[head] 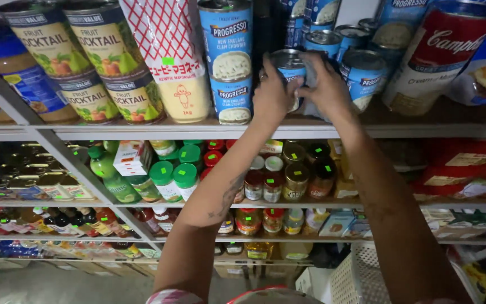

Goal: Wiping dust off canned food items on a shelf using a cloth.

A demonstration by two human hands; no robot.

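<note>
**Both hands on a can at the top shelf**

I see my left hand [273,95] and right hand [326,81] together, clamped on a small blue metal soup can [289,63] standing on the top white metal shelf [142,130]. Stacked blue cans [230,59] stand just beside it. Below, green-lidded jars [174,179] crowd a lower shelf; a white plastic basket [361,276] sits near the floor.

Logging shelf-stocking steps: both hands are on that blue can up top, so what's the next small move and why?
Probably ease the blue can straight back and set it flat: left hand and right hand both grip it at the top shelf front, with more blue cans stacked close behind.
</note>
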